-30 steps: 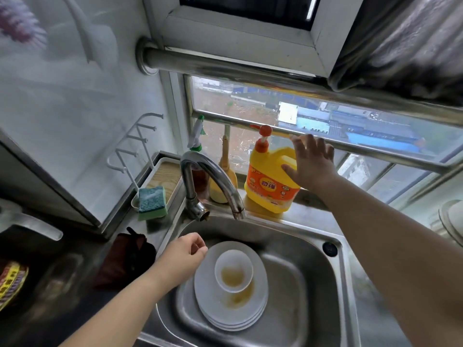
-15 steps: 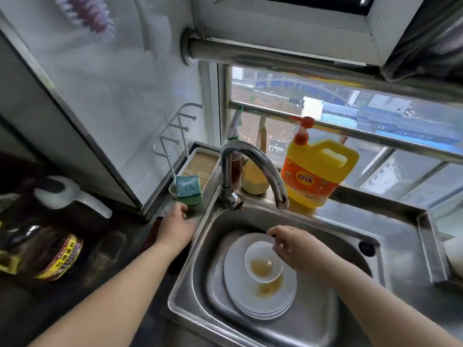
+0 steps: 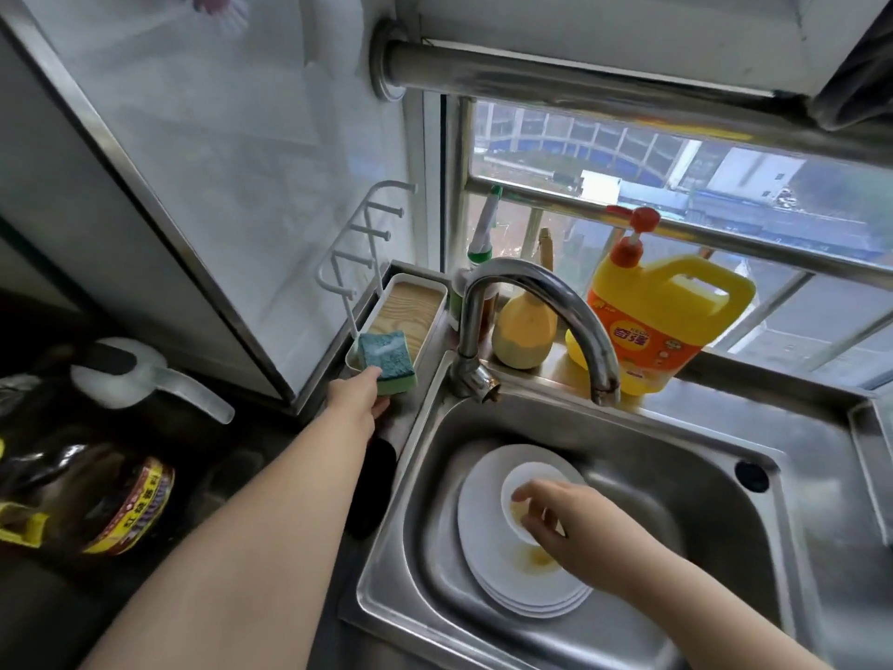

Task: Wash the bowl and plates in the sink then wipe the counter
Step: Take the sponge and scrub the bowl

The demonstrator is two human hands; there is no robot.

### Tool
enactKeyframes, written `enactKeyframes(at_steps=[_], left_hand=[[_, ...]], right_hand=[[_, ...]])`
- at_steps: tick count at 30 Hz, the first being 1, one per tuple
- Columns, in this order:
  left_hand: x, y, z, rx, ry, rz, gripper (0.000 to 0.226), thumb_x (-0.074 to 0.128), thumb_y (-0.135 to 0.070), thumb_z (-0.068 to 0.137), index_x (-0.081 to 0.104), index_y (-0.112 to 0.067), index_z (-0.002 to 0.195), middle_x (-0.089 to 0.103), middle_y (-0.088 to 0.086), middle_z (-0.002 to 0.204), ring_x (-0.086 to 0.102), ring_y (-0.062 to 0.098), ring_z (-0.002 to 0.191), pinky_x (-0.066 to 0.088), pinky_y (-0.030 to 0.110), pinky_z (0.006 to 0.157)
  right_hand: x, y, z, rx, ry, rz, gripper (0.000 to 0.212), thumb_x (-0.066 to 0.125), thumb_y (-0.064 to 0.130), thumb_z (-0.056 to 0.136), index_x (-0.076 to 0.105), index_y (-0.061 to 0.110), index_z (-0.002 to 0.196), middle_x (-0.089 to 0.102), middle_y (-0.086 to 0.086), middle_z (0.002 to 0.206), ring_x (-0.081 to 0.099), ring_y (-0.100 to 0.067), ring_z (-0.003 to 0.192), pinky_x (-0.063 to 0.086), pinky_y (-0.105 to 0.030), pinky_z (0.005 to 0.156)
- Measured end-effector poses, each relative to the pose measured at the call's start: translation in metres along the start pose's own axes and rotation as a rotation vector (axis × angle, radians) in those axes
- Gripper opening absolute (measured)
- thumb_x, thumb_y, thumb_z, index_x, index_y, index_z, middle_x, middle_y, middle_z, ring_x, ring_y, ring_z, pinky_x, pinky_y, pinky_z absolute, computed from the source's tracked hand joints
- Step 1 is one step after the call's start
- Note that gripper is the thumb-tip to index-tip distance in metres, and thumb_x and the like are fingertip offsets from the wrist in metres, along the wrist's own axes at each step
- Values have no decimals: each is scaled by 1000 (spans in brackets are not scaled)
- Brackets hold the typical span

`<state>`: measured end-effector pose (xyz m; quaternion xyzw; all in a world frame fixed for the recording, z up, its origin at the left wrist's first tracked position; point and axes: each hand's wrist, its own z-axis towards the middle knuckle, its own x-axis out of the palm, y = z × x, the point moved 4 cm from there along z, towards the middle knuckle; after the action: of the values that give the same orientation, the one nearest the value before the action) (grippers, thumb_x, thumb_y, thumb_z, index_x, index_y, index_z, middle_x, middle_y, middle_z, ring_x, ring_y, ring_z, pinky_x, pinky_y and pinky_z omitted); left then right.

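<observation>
Your plates (image 3: pixel 507 580) sit stacked in the sink (image 3: pixel 676 456), hard, breakable, greasy-slick: grip the rims. Your right hand (image 3: pixel 568 522), fingers loosely spread, hovers over the small bowl (image 3: pixel 519 486) on top. Far left, your left hand (image 3: pixel 355 398) pinches the soft sponge (image 3: pixel 389 362).

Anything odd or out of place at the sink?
Nothing alarming. The bowl and top plate carry yellowish residue, expected before washing. The sponge sits tilted, overhanging the end of its tray, at the left hand. Tap looks off.

bowl (image 3: pixel 524 495) on plates (image 3: pixel 512 568) in sink (image 3: pixel 628 442) | sponge (image 3: pixel 389 362) left – in tray (image 3: pixel 410 302) | detergent jug (image 3: pixel 662 326) behind faucet (image 3: pixel 531 302)
</observation>
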<state>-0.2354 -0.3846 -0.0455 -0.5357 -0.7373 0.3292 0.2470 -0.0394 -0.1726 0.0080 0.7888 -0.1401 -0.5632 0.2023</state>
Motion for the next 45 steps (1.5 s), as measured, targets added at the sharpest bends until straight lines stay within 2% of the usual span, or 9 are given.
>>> enactKeyframes(at_steps=[6, 11, 16, 21, 24, 28, 34, 38, 45], left_hand=[[-7, 14, -55, 88, 141, -62, 5, 55, 0, 90, 55, -4, 92, 60, 15, 97, 59, 16, 74, 51, 26, 58], [-12, 63, -123, 76, 284, 18, 12, 52, 5, 91, 59, -1, 97, 66, 10, 85, 65, 17, 72, 55, 21, 60], [5, 120, -159, 85, 399, 284, 34, 65, -1, 84, 56, -9, 115, 66, 6, 99, 64, 19, 92, 53, 33, 84], [33, 158, -189, 87, 562, 474, 41, 76, -5, 75, 56, -17, 109, 66, 0, 97, 63, 9, 88, 49, 12, 66], [39, 171, -181, 35, 675, 630, 39, 78, -17, 76, 56, -25, 107, 66, -2, 103, 63, 9, 94, 49, 16, 74], [38, 168, -139, 64, 518, 728, 30, 68, -19, 85, 53, -16, 110, 62, 5, 106, 60, 19, 96, 48, 27, 78], [57, 176, -64, 60, 370, 1020, 37, 59, -20, 89, 49, -11, 123, 59, 13, 116, 59, 28, 106, 48, 40, 95], [81, 190, -40, 109, 417, 1262, 38, 51, -29, 95, 46, -11, 128, 55, 12, 124, 54, 28, 110, 41, 29, 85], [102, 197, -28, 279, 357, 1417, 12, 51, -16, 91, 53, -10, 101, 60, 13, 109, 57, 29, 96, 43, 30, 73]], right_hand=[[-13, 8, 10, 61, -83, 99, 29, 50, 30, 95, 55, 25, 123, 60, 13, 99, 57, -7, 86, 45, -21, 82], [-25, 12, 13, 211, -264, 267, 34, 54, 30, 94, 53, 21, 127, 60, 8, 97, 57, -9, 87, 44, -21, 79], [-5, -2, -1, 453, -220, 469, 63, 61, 50, 86, 39, 19, 136, 56, 0, 121, 55, -16, 107, 47, -26, 82], [22, -25, -27, 666, -204, 668, 84, 76, 45, 73, 33, 16, 138, 52, -5, 127, 54, -20, 110, 47, -23, 72], [36, -51, -41, 760, -237, 740, 80, 77, 38, 72, 36, 16, 137, 55, -4, 122, 56, -19, 101, 50, -28, 79], [47, -84, -53, 811, -255, 835, 84, 80, 43, 68, 39, 15, 137, 56, -3, 127, 58, -19, 104, 52, -36, 91], [62, -123, -57, 862, -298, 824, 70, 78, 52, 67, 45, 28, 125, 61, 0, 114, 62, -15, 92, 56, -36, 81], [74, -136, -65, 850, -315, 880, 60, 78, 47, 70, 50, 30, 120, 62, 7, 105, 64, -9, 88, 57, -34, 77], [89, -141, -86, 840, -329, 907, 56, 80, 39, 70, 52, 29, 118, 64, 8, 105, 63, -4, 90, 50, -17, 69]])
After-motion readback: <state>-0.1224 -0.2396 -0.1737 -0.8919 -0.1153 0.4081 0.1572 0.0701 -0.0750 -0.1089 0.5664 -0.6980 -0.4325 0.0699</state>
